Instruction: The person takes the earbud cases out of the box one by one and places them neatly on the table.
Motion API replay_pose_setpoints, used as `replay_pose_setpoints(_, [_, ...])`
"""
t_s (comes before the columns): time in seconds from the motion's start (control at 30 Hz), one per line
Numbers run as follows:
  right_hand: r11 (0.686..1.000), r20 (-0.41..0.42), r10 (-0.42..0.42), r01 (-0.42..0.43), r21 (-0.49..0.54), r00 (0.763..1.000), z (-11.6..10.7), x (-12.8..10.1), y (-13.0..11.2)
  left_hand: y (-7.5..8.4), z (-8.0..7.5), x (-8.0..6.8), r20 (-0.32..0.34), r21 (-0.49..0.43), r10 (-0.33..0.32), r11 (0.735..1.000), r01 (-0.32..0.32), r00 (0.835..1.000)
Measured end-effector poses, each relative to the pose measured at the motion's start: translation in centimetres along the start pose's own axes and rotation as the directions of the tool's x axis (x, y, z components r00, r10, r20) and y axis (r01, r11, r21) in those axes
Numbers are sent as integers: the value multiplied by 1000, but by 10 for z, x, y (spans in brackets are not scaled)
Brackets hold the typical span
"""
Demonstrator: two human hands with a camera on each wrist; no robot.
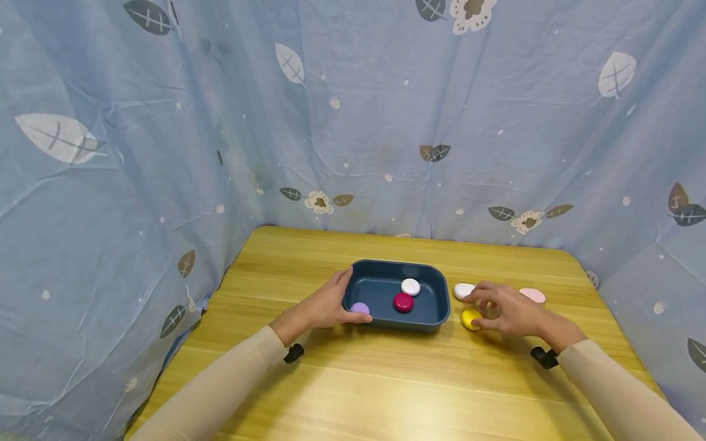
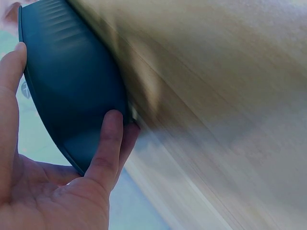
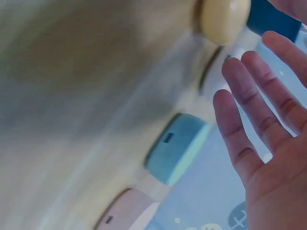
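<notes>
Near the frame centre, my left hand (image 1: 325, 306) grips the tray (image 1: 436, 318) by its left rim. My right hand (image 1: 510, 309), fingers spread, hovers over the yellow pebble (image 1: 470, 318) beside the tray; a loose pinch could let it slide away.

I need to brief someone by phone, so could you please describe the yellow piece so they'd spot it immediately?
On the wooden table, find the dark blue tray. Just off its right front corner, under the right hand, sits the yellow piece, the only yellow one; its neighbours are white and pink.
</notes>
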State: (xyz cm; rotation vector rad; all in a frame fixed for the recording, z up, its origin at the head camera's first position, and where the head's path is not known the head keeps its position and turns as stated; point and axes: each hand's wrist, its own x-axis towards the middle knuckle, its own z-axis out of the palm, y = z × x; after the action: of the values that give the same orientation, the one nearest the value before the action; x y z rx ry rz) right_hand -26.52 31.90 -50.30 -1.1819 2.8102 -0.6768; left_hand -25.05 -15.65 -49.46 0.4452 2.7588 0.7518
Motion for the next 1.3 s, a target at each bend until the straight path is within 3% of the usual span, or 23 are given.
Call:
replay_pose_setpoints(0.33, [1000, -43, 8, -10, -25, 999, -23, 30, -17, 0, 0, 1, 3, -10, -8, 1000, 8, 1000])
replay_pose_setpoints(0.57, [998, -27, -58, 57, -37, 998, -26, 64, -35, 0, -1, 1, 3, -6, -6, 1000, 6, 1000])
replay_pose_setpoints(0.87, [994, 119, -101, 106, -33, 988, -21, 104, -56, 0, 0, 1, 5, -8, 0, 1000, 0, 1000])
replay_pose_setpoints(1.3, [987, 296, -136, 156, -44, 945, 0, 146, -77, 0, -2, -2, 11, 1, 3, 1000, -3, 1000])
